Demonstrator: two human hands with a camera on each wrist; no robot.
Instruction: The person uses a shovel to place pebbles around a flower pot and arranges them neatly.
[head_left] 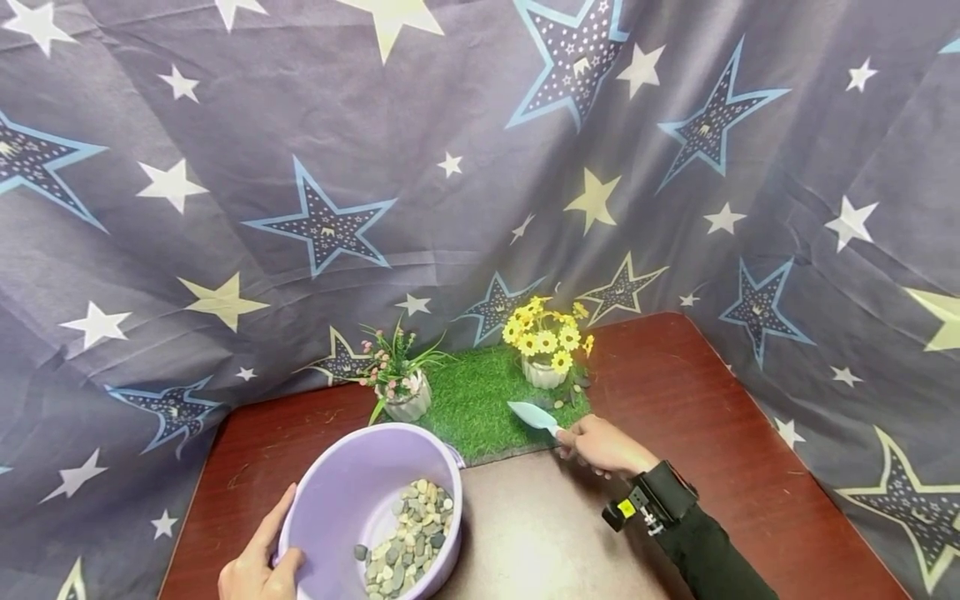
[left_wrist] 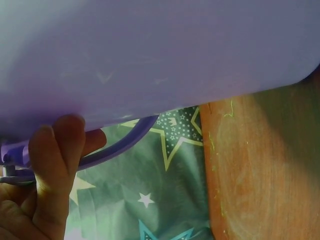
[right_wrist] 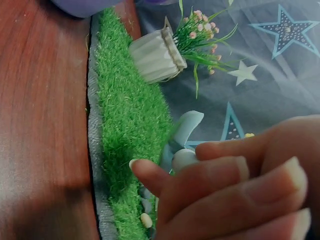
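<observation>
Right hand (head_left: 600, 444) — fingers curled round the handle of a pale blue trowel (head_left: 531, 414), whose blade is held just above the near edge of a grass mat (head_left: 472, 408). Beyond the blade, on the mat, a white pot of yellow flowers (head_left: 546, 343) is set; a few pebbles are seen at its foot. Further left, at the mat's corner, a ribbed pot of pink flowers (head_left: 401, 387) is placed.

Left hand (head_left: 258, 565) — the near rim of a purple basin (head_left: 352, 492) is gripped, thumb inside, fingers (left_wrist: 52, 165) underneath. Pebbles (head_left: 408, 542) are heaped in the basin's right side. Everything is borne by a red-brown table (head_left: 712, 417), backed by a star-printed cloth (head_left: 225, 167).
</observation>
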